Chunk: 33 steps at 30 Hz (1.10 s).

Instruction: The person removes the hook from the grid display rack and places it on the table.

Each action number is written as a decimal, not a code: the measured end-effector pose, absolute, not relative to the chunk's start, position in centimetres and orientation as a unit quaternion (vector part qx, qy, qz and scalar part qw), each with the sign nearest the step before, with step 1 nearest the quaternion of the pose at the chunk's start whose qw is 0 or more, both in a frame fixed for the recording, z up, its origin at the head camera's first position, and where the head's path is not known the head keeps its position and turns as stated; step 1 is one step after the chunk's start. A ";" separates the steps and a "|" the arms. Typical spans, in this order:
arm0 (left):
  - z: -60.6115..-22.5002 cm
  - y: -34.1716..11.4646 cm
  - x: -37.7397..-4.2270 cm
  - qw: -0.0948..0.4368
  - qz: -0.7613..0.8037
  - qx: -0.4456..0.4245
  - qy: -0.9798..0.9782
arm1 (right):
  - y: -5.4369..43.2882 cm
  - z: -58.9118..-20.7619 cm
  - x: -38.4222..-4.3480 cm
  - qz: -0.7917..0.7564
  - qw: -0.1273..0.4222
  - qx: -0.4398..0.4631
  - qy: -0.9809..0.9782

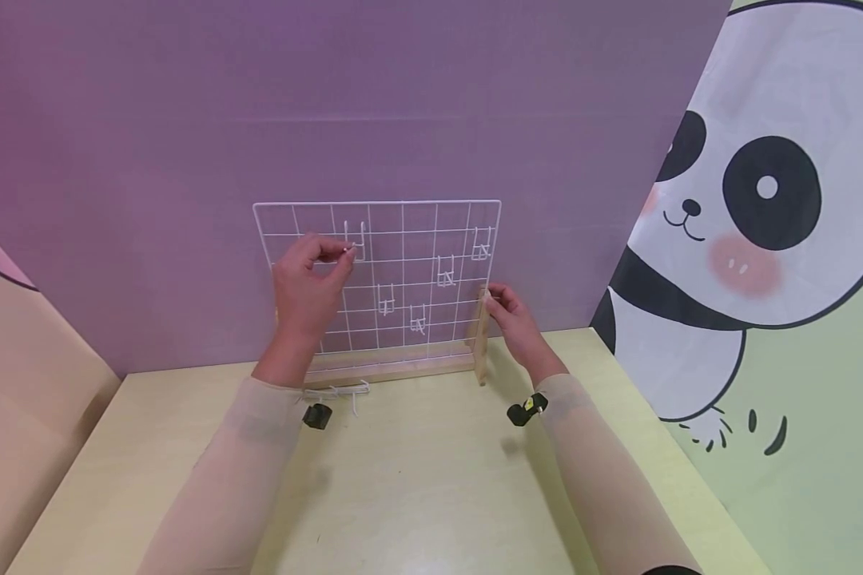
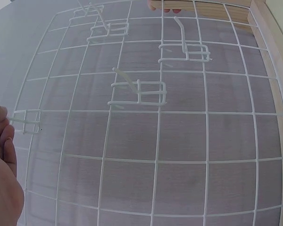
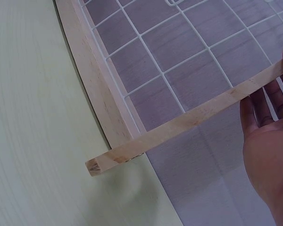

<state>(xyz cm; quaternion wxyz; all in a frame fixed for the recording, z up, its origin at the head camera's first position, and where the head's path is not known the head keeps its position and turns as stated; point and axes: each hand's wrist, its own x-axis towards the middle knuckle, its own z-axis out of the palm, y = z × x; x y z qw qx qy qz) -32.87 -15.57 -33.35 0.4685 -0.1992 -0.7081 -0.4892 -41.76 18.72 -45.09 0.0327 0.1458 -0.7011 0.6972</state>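
1. White wire grid (image 1: 377,202), mid-frame.
2. Wooden upright (image 1: 481,339), right of centre.
3. Left hand (image 1: 306,291), left of centre, pinching a prong.
4. Right hand (image 1: 515,321), gripping the upright's top.
5. Wire hook (image 1: 363,243), upper centre, extending right from the left fingertips.

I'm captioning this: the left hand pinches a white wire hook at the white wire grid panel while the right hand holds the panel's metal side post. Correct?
Not quite: the side post the right hand holds is pale wood, not metal, as the right wrist view shows. The rest stands.
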 end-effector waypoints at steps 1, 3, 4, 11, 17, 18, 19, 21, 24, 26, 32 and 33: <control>-33.3 -15.6 -32.8 0.470 -0.489 -0.200 -0.708 | 18.7 -45.1 -41.8 0.698 0.033 0.146 -0.701; -33.3 -15.7 -32.6 0.471 -0.488 -0.202 -0.706 | 18.8 -45.1 -41.8 0.700 0.033 0.146 -0.699; -33.4 -15.7 -32.5 0.472 -0.488 -0.204 -0.705 | 18.8 -45.1 -41.8 0.700 0.033 0.146 -0.698; -33.6 -16.1 -32.0 0.475 -0.477 -0.217 -0.707 | 18.9 -45.1 -41.9 0.698 0.034 0.147 -0.700; -34.2 -16.6 -31.6 0.472 -0.476 -0.218 -0.710 | 18.8 -45.1 -41.8 0.699 0.035 0.145 -0.700; -34.4 -16.7 -31.5 0.472 -0.475 -0.218 -0.710 | 18.7 -45.1 -41.8 0.699 0.036 0.145 -0.700; -34.5 -16.8 -31.4 0.471 -0.476 -0.218 -0.710 | 18.7 -45.1 -41.8 0.700 0.036 0.146 -0.698; -34.7 -16.9 -31.2 0.470 -0.477 -0.217 -0.710 | 18.6 -45.1 -41.8 0.701 0.038 0.146 -0.697; -35.0 -17.1 -30.9 0.467 -0.470 -0.216 -0.717 | 18.5 -45.1 -41.7 0.702 0.039 0.142 -0.697; -35.1 -17.3 -30.7 0.463 -0.466 -0.218 -0.722 | 18.5 -45.1 -41.7 0.703 0.039 0.140 -0.696; -35.8 -17.6 -30.4 0.458 -0.457 -0.222 -0.729 | 18.5 -45.1 -41.7 0.704 0.038 0.137 -0.696; -35.9 -17.7 -30.4 0.459 -0.454 -0.222 -0.731 | 18.5 -45.1 -41.7 0.703 0.038 0.137 -0.697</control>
